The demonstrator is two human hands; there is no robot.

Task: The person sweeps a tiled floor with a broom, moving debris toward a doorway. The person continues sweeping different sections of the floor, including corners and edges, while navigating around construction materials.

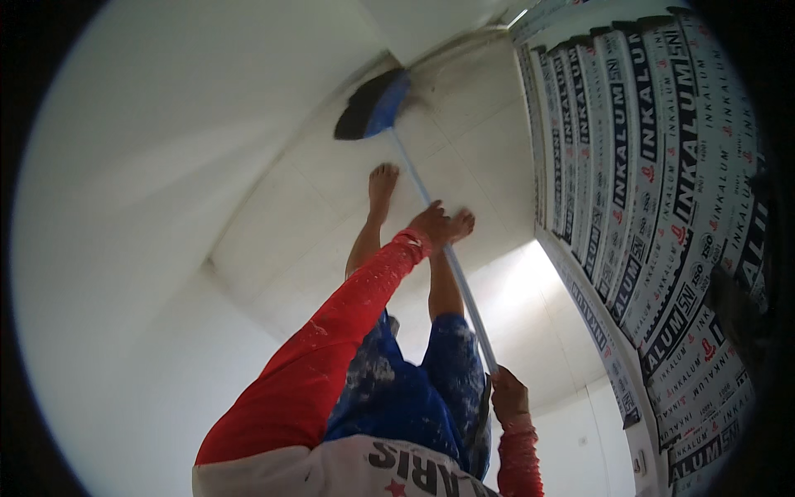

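A broom with a blue head (391, 102) and black bristles (359, 109) rests on the tiled floor close to a corner between white walls. Its pale metal handle (467, 295) runs back towards my body. Around the middle of that handle, my left hand (436, 222) is closed, in a red sleeve marked with white specks. Lower down, my right hand (510, 394) grips the handle near its end, beside my right hip. Dark dust (417, 104) lies on the floor beside the broom head.
My bare feet (383, 180) stand on the pale floor tiles (310, 199) behind the broom head. A plain white wall (155, 155) rises on the left. To the right stands a surface of overlapping slats (621, 155) covered in printed film, set in a pale frame (596, 323).
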